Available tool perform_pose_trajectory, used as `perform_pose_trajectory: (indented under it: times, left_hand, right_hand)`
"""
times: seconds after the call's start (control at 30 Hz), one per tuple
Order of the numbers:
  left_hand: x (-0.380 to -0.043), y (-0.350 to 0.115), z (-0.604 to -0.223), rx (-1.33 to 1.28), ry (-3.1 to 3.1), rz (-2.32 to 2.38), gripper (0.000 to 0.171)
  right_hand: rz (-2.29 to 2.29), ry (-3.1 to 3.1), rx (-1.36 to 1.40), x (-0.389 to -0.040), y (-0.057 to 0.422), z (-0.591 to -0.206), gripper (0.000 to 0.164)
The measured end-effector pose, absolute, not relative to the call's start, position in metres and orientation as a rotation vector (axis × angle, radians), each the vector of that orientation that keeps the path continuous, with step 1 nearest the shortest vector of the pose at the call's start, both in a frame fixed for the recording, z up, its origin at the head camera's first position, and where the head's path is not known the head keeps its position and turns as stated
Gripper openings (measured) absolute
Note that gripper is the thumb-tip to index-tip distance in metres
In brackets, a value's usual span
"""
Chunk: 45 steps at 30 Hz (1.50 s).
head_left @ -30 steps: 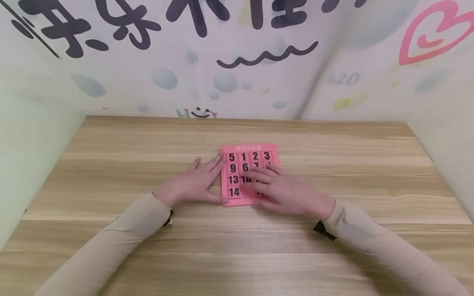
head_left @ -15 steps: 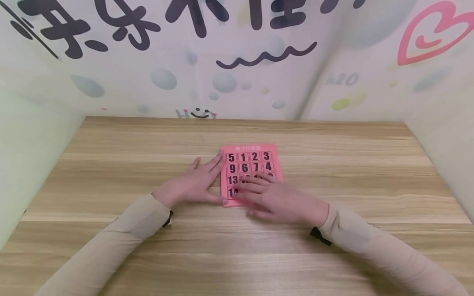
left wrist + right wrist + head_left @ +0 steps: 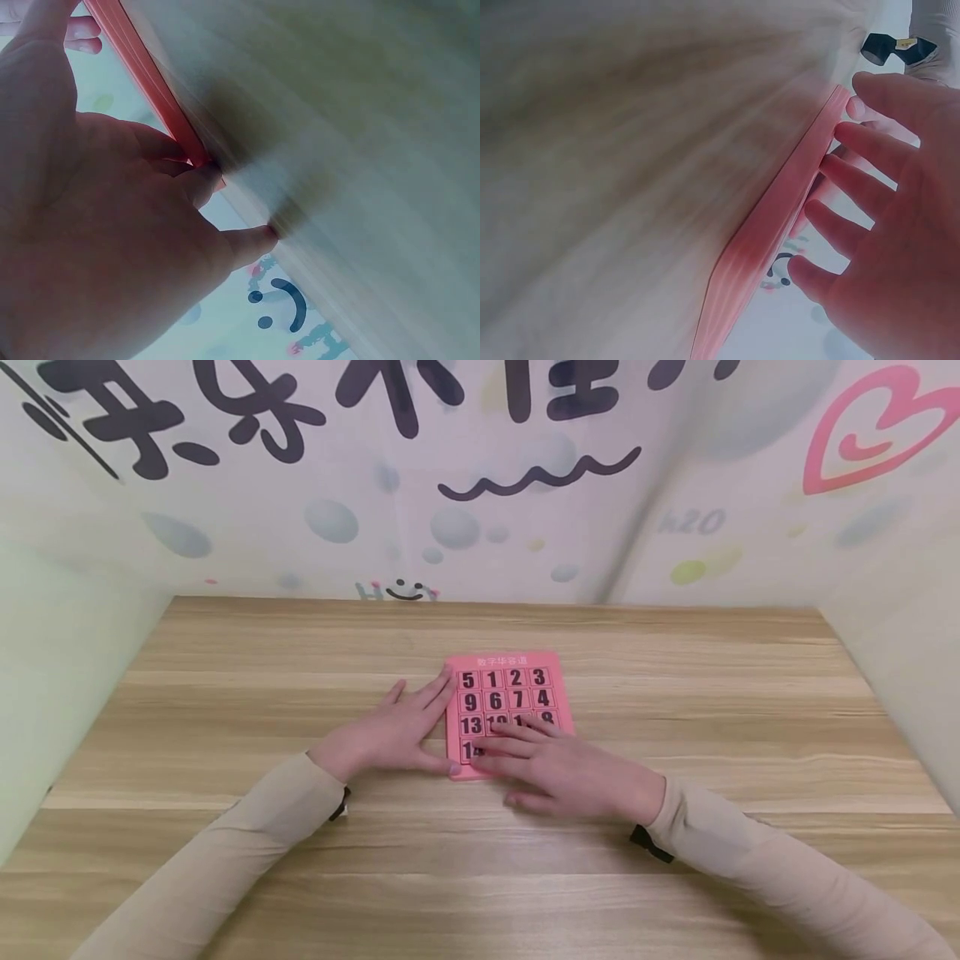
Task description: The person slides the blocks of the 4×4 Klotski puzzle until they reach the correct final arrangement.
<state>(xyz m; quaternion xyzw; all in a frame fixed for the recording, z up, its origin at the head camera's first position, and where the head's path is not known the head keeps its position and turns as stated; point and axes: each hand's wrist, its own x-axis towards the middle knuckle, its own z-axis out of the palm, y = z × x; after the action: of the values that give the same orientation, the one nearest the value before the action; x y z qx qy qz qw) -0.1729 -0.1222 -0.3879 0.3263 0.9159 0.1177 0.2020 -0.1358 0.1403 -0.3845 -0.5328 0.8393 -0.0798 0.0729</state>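
Observation:
A pink sliding number puzzle lies flat on the wooden table, with black numbers on its square tiles. Its top row reads 5, 1, 2, 3 and the second row 9, 6, 7, 4. My left hand rests along the puzzle's left side, fingertips at the upper edge and thumb at the lower corner. With fingers spread, my right hand reaches over the lower rows from the right. It hides most of the bottom row except part of 14. In the right wrist view, the fingertips touch or hover over the tiles; contact is unclear.
The wood-grain table extends around the puzzle on all sides. Behind it stands a white printed backdrop with large dark characters and a pink heart. Dark straps show at both wrists.
My right hand has shifted left and slightly toward the body, uncovering the 7, 4 and 8 tiles. In the last half second it barely moves. The left hand stays in place.

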Motion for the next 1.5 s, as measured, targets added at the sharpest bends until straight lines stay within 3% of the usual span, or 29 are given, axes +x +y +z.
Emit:
perform_pose_trajectory:
  times: [1.1,1.5]
  left_hand:
    - [-0.175,-0.123,-0.388,0.898,2.538,0.346,0.114]
    - [-0.175,-0.124,-0.39,0.898,2.538,0.352,0.114]
  right_hand:
    - [-0.294,2.534,-1.62,-0.136,0.154,-0.386,0.05]
    - [-0.324,2.523,-1.51,-0.135,0.162,-0.385,0.053]
